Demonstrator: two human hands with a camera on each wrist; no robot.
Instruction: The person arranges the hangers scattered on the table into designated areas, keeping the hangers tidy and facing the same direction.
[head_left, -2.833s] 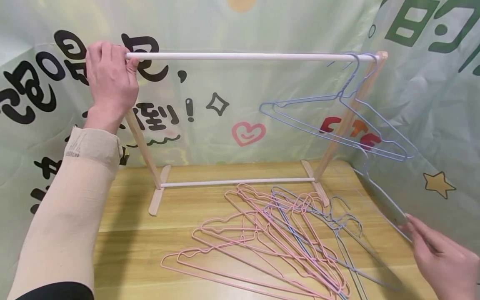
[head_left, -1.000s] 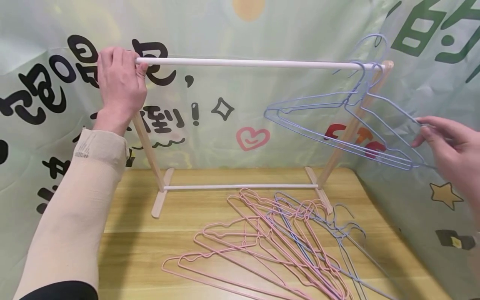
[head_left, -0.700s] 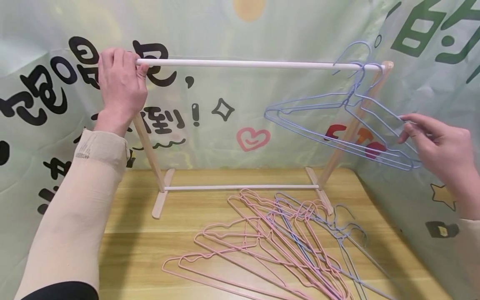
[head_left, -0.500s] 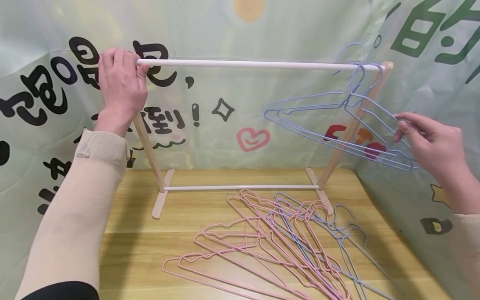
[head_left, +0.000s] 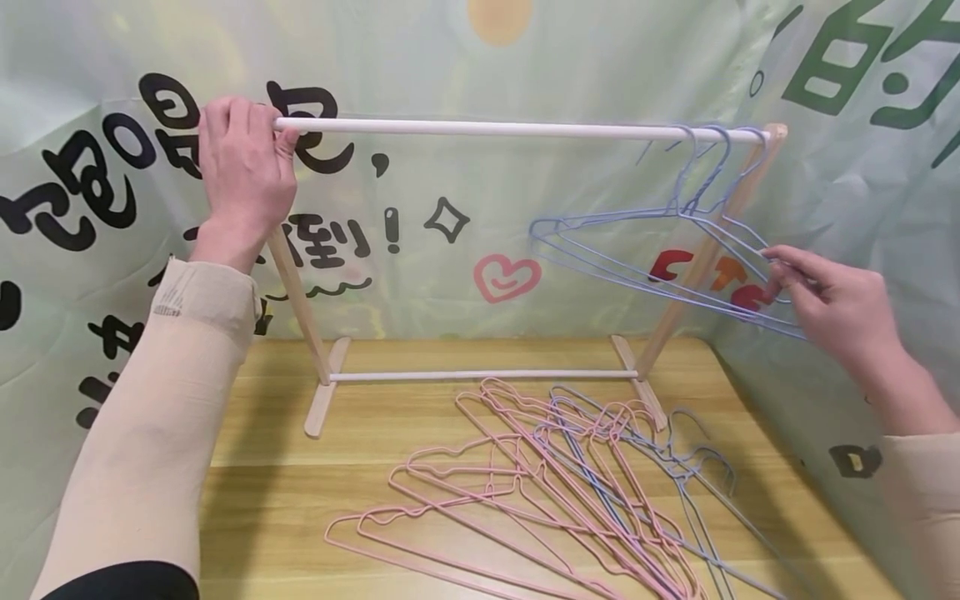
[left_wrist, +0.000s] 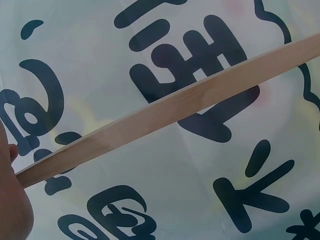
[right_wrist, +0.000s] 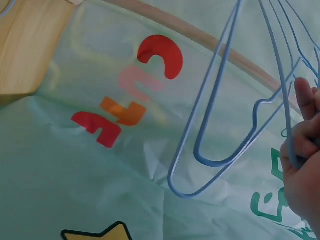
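Note:
In the head view, my left hand grips the upper left corner of a small rack with a white top rail and wooden posts. At the right, my right hand pinches the sloping shoulder of a blue wire hanger between thumb and fingers. That hanger's hook now lies over the rail, left of two other blue hangers hung near the right post. Their wires overlap in the head view. Seen from the right wrist, the curled fingers partly cover the wire.
Pink wire hangers lie in a tangled heap on the wooden tabletop, several of them. Among and beside them are blue hangers. A printed cloth backs the table, and the rack's lower bar runs just above the top.
My right hand has raised a blue hanger from low right to the rail, moved it left, and lowered its hook over the rail. My left hand stays on the rack's corner.

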